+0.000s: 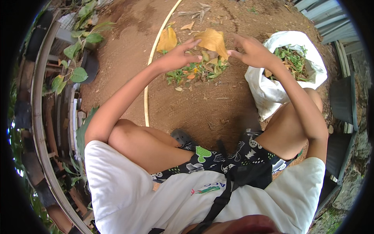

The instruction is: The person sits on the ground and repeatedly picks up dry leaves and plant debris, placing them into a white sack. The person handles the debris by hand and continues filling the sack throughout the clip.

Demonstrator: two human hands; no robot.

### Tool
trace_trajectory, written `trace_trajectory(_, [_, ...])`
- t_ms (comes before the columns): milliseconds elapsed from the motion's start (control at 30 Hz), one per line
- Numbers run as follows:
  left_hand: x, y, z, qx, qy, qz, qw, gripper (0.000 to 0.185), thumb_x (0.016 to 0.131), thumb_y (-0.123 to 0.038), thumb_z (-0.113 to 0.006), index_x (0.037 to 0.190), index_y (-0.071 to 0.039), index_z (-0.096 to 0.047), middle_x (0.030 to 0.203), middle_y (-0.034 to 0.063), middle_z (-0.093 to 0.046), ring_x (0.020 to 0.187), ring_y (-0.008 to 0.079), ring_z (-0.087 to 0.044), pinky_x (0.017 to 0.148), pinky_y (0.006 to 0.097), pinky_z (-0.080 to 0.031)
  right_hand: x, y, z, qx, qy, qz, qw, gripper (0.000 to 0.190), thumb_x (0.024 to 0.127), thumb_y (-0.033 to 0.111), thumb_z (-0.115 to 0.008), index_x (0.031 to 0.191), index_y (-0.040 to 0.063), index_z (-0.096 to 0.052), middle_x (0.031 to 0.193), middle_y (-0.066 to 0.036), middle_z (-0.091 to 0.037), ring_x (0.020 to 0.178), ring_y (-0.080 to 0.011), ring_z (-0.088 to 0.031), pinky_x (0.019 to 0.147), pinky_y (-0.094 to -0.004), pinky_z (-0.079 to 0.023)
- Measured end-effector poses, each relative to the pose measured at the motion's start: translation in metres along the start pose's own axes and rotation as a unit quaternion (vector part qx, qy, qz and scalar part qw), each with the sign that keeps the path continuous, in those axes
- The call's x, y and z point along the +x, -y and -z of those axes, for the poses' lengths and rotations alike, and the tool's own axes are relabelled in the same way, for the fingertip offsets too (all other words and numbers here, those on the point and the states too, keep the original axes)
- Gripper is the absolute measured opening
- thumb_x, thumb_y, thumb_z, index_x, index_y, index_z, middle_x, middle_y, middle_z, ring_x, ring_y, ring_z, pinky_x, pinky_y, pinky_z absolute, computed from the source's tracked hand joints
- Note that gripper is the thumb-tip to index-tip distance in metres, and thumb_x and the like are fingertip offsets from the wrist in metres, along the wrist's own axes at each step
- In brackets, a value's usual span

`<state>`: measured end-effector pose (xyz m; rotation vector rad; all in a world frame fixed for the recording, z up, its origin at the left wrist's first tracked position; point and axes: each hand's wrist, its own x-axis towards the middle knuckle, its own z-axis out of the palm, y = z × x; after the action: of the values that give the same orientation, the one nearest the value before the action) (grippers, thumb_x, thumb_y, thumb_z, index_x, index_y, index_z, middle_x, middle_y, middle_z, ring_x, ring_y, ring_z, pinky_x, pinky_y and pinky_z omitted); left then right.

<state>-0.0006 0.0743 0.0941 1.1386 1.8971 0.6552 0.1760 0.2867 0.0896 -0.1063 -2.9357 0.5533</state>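
A large yellow-brown dry leaf point(212, 41) lies between my two hands, over a small heap of green weeds and fallen leaves point(201, 70) on bare soil. My left hand point(182, 57) is at its left edge, fingertips at the rim, thumb and fingers apart. On the other side, the thumb tip of my right hand point(248, 52) meets or nearly meets the leaf's pointed end; its fingers are spread and slightly blurred. Another yellow leaf point(167, 39) rests behind my left hand. A white woven sack point(314, 65), its mouth open, holds green and dry plant scraps beside my right forearm.
A pale yellow hose point(146, 93) runs along the soil left of the heap. Potted plants and a metal rail point(38, 108) stand at the left. Dark planters point(342, 99) and corrugated sheets point(327, 20) line the right side. My bent knees flank the ground before me.
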Motion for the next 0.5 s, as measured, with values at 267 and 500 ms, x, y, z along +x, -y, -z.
trace_trajectory(267, [-0.009,-0.020,-0.020,0.069,0.083,-0.101,0.989,0.068,0.090,-0.038,-0.057,0.147,-0.022,-0.024,0.149,0.0319,-0.007,0.112,0.0270,-0.058,0.091,0.0332,-0.047,0.010,-0.007,0.000,0.126,0.034,0.009,0.991,0.013,0.088,0.011,-0.059,0.099,0.004,-0.061,0.065,-0.009,-0.056,0.055,-0.0174,-0.050,0.053,-0.0334,-0.040])
trace_trajectory(500, [-0.015,-0.012,-0.012,0.193,0.056,-0.208,0.957,0.051,0.091,-0.025,-0.055,0.138,-0.010,-0.042,0.155,0.0069,-0.012,0.140,0.0264,-0.021,0.109,0.0433,-0.032,-0.004,-0.028,0.068,0.059,-0.120,0.014,0.991,0.013,0.088,0.011,-0.058,0.095,0.001,-0.061,0.073,-0.006,-0.060,0.064,-0.0139,-0.053,0.059,-0.0295,-0.044])
